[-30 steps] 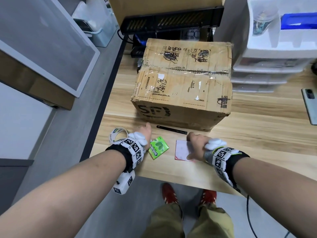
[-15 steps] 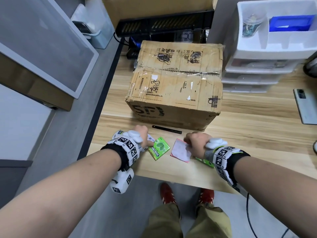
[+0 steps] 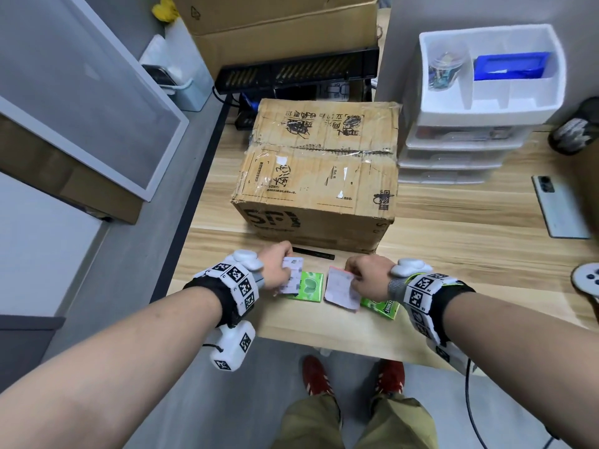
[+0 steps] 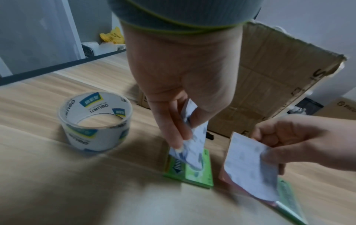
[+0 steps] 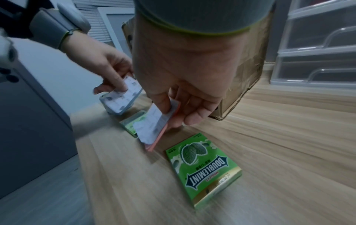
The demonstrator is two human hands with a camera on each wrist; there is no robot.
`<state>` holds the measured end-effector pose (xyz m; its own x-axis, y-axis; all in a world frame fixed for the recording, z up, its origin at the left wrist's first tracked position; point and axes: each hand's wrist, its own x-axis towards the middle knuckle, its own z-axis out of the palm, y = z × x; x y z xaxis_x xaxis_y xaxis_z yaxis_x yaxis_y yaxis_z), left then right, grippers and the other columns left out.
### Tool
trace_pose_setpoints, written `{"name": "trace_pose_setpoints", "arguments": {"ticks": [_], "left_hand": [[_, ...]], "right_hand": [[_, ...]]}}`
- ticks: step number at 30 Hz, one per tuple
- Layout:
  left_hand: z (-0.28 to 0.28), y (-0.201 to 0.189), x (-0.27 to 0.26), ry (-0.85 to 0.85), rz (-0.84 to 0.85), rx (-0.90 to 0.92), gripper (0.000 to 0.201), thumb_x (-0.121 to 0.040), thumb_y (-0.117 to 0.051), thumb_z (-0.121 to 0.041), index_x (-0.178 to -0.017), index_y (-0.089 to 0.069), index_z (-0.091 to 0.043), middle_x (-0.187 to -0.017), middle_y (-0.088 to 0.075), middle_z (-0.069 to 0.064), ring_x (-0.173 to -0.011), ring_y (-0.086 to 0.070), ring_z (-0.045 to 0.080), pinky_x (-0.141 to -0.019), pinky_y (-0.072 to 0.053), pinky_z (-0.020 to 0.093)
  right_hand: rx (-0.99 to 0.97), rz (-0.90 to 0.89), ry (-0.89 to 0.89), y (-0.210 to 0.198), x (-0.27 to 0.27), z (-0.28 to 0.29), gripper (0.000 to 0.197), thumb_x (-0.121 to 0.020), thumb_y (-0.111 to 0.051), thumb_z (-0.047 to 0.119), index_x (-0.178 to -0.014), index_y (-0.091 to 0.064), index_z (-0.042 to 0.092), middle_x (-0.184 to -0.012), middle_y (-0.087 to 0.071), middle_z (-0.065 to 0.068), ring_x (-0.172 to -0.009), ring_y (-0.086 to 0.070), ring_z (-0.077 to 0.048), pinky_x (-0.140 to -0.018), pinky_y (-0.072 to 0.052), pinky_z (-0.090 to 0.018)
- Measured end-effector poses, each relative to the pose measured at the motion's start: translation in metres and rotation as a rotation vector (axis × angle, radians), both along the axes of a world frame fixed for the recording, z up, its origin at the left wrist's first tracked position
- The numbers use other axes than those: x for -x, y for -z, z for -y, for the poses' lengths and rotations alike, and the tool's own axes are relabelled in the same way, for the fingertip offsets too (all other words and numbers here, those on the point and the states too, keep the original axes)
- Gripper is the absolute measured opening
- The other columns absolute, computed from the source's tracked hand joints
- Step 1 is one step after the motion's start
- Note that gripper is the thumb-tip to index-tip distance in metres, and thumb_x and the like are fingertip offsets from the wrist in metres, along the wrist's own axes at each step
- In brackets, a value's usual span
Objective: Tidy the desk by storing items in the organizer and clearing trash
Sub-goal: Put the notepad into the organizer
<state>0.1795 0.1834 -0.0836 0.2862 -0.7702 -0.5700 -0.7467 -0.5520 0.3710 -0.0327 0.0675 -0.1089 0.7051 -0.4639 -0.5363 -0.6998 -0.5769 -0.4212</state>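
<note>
My left hand (image 3: pixel 275 270) pinches a white printed slip (image 3: pixel 292 275) just above a green gum pack (image 3: pixel 309 286) near the desk's front edge. My right hand (image 3: pixel 366 277) pinches a white slip backed with pink paper (image 3: pixel 342 291), lifted off the wood. A second green Doublemint pack (image 5: pixel 204 169) lies flat below that hand. A roll of clear tape (image 4: pixel 96 123) stands left of my left hand. A black pen (image 3: pixel 314 253) lies against the big cardboard box (image 3: pixel 321 170). The white drawer organizer (image 3: pixel 479 102) stands at the back right.
A phone (image 3: pixel 559 210) lies face down at the right, a white controller (image 3: pixel 586 281) at the right edge. Behind the box are a black bar-shaped device (image 3: pixel 298 72) and another carton. The desk's left edge drops to grey floor beside my left wrist.
Both hands have lifted their paper slips off the desk. The second green pack under my right hand has come into sight. The view has tilted up a little.
</note>
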Motion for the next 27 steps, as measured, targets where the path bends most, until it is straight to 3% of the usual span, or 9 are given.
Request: {"name": "trace_pose_setpoints", "arguments": {"ticks": [2, 5, 9, 11, 13, 16, 20, 23, 27], "left_hand": [[0.002, -0.004, 0.009, -0.054, -0.144, -0.068, 0.014, -0.091, -0.055, 0.0, -0.095, -0.048, -0.011, -0.078, -0.069, 0.012, -0.051, -0.064, 0.018, -0.044, -0.051, 0.029], [0.005, -0.01, 0.026, -0.09, -0.283, -0.149, 0.007, -0.097, -0.054, -0.005, -0.095, -0.048, -0.008, -0.062, -0.066, 0.011, -0.039, -0.062, 0.013, -0.037, -0.05, 0.025], [0.019, -0.013, 0.051, -0.067, -0.37, -0.154, 0.008, -0.095, -0.056, -0.002, -0.093, -0.051, -0.008, -0.059, -0.066, 0.011, -0.041, -0.063, 0.015, -0.042, -0.054, 0.028], [0.032, -0.013, 0.068, -0.029, -0.383, -0.139, 0.009, -0.093, -0.058, 0.001, -0.091, -0.052, -0.006, -0.062, -0.067, 0.012, -0.041, -0.062, 0.014, -0.045, -0.056, 0.03], [0.04, -0.011, 0.083, -0.012, -0.366, -0.112, 0.011, -0.092, -0.061, -0.001, -0.093, -0.051, -0.007, -0.064, -0.067, 0.011, -0.045, -0.065, 0.018, -0.052, -0.059, 0.035], [0.056, -0.01, 0.117, 0.0, -0.362, -0.08, 0.026, -0.089, -0.066, -0.004, -0.097, -0.044, -0.012, -0.066, -0.063, 0.008, -0.064, -0.072, 0.035, -0.06, -0.06, 0.044], [0.081, -0.013, 0.162, 0.093, -0.154, 0.031, 0.031, -0.083, -0.071, -0.013, -0.097, -0.044, -0.016, -0.084, -0.066, 0.006, -0.067, -0.067, 0.023, -0.064, -0.057, 0.039], [0.107, -0.019, 0.196, 0.142, -0.085, 0.086, 0.027, -0.083, -0.067, -0.013, -0.096, -0.044, -0.018, -0.087, -0.066, 0.004, -0.065, -0.064, 0.019, -0.055, -0.051, 0.035], [0.138, -0.034, 0.223, 0.189, 0.005, 0.155, 0.017, -0.087, -0.062, -0.013, -0.092, -0.048, -0.019, -0.098, -0.065, 0.008, -0.081, -0.055, 0.023, -0.067, -0.043, 0.032]], "right_hand": [[-0.053, -0.017, 0.03, -0.004, 0.002, 0.002, 0.015, -0.081, -0.054, 0.012, -0.093, -0.06, 0.019, -0.086, -0.063, -0.001, -0.082, -0.059, -0.025, -0.061, -0.042, -0.028], [-0.152, -0.02, 0.083, -0.01, 0.008, 0.006, 0.009, -0.081, -0.054, 0.008, -0.088, -0.057, 0.014, -0.083, -0.06, -0.001, -0.076, -0.055, -0.022, -0.057, -0.04, -0.026], [-0.194, -0.013, 0.123, -0.019, 0.027, 0.017, 0.009, -0.085, -0.057, 0.011, -0.091, -0.058, 0.018, -0.089, -0.063, -0.001, -0.08, -0.057, -0.021, -0.066, -0.041, -0.024], [-0.202, 0.0, 0.156, -0.024, 0.042, 0.026, 0.012, -0.085, -0.057, 0.012, -0.091, -0.056, 0.023, -0.087, -0.061, 0.002, -0.079, -0.056, -0.02, -0.061, -0.039, -0.022], [-0.231, 0.006, 0.187, -0.026, 0.051, 0.033, 0.016, -0.084, -0.058, 0.012, -0.089, -0.057, 0.026, -0.085, -0.061, 0.003, -0.076, -0.056, -0.019, -0.055, -0.038, -0.02], [-0.271, 0.025, 0.231, -0.03, 0.074, 0.044, 0.022, -0.084, -0.057, 0.008, -0.09, -0.059, 0.029, -0.084, -0.065, 0.002, -0.076, -0.059, -0.018, -0.063, -0.046, -0.022], [-0.328, 0.045, 0.293, -0.039, 0.101, 0.059, 0.027, -0.086, -0.051, 0.002, -0.1, -0.064, 0.022, -0.074, -0.065, 0.002, -0.063, -0.057, -0.013, -0.058, -0.045, -0.022], [-0.352, 0.075, 0.374, -0.045, 0.128, 0.075, 0.028, -0.087, -0.048, 0.0, -0.097, -0.063, 0.022, -0.071, -0.065, 0.0, -0.062, -0.057, -0.015, -0.057, -0.046, -0.024], [-0.347, 0.095, 0.414, -0.062, 0.15, 0.095, 0.032, -0.086, -0.045, -0.002, -0.101, -0.064, 0.02, -0.078, -0.067, -0.005, -0.062, -0.056, -0.015, -0.056, -0.045, -0.025]]}}
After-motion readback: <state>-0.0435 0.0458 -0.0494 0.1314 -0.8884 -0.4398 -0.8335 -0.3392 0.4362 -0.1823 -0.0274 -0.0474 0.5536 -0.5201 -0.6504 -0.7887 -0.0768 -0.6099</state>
